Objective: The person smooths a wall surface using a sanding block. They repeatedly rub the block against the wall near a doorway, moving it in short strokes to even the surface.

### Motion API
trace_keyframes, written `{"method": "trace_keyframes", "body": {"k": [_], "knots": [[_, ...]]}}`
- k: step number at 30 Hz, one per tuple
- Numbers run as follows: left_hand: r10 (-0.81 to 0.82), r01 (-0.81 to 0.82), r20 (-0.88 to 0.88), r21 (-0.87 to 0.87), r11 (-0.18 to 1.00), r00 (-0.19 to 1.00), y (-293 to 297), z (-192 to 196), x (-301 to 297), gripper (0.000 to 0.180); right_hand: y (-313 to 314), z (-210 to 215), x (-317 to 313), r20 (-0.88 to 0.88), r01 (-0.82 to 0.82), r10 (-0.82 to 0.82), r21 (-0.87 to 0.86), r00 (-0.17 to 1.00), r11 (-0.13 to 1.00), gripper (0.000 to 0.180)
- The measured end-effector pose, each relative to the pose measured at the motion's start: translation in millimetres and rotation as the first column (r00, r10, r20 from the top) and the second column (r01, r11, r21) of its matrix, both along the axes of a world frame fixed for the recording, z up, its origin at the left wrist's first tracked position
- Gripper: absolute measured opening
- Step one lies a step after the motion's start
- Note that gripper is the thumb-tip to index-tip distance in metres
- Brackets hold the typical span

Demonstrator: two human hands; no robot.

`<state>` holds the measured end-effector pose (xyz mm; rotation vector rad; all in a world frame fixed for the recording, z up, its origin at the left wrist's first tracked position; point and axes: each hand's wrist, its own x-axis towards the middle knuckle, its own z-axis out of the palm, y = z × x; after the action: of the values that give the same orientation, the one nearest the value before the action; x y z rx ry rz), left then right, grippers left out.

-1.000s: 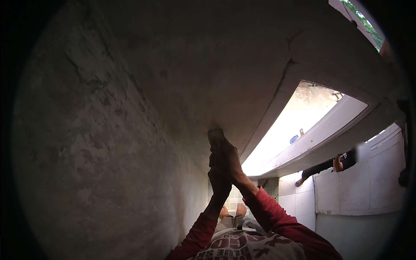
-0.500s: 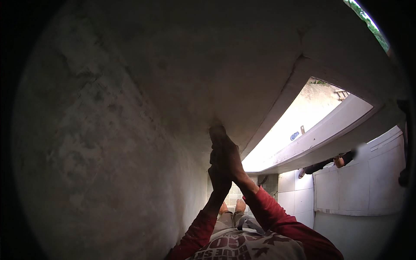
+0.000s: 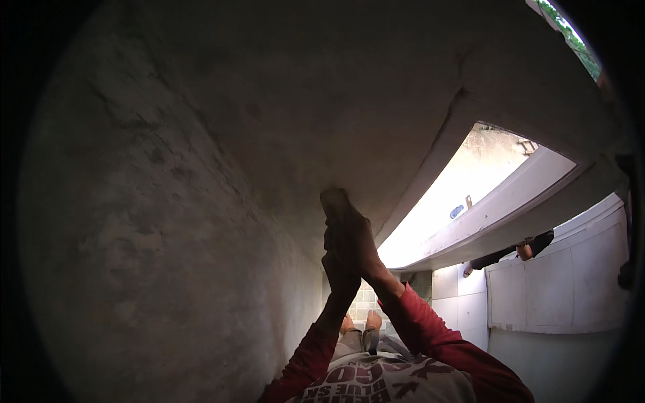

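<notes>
My two hands are together in front of the grey plastered wall [image 3: 289,114], in deep shadow. My right hand [image 3: 363,245] lies over my left hand [image 3: 338,269], and both look closed. From their upper end sticks out a small, dark, blunt-ended piece [image 3: 334,197], touching or very close to the wall. The dimness hides what kind of thing it is. Red sleeves cover both forearms.
A rough wall [image 3: 134,255] rises close on my left. To the right, a bright opening has a pale sill [image 3: 484,218], with a small blue thing [image 3: 457,211] beyond it. Further right are another person's dark-clothed leg [image 3: 494,258] and hand [image 3: 524,250]. Tiles [image 3: 363,302] lie under my feet.
My joined hands and the dark piece have shifted only slightly, up and to the left along the wall. The grip looks the same.
</notes>
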<state>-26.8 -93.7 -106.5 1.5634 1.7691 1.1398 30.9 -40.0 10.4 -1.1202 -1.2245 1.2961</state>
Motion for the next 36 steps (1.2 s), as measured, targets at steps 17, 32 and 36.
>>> {"method": "trace_keyframes", "body": {"k": [17,32,36], "knots": [[-0.017,0.010,0.182,0.039,0.999,0.983,5,10,2,0.027,2,5,1,-0.111,0.033,-0.040,-0.061,0.993,0.998,0.025],[-0.015,0.002,0.089,0.147,0.989,0.996,-4,2,6,0.028,-8,-11,6,-0.047,0.081,-0.099,-0.297,0.994,0.951,0.025],[-0.031,0.024,0.058,0.113,0.993,0.998,-10,-4,11,0.029,-12,-19,10,0.034,0.062,-0.060,-0.050,0.998,0.997,0.023]]}}
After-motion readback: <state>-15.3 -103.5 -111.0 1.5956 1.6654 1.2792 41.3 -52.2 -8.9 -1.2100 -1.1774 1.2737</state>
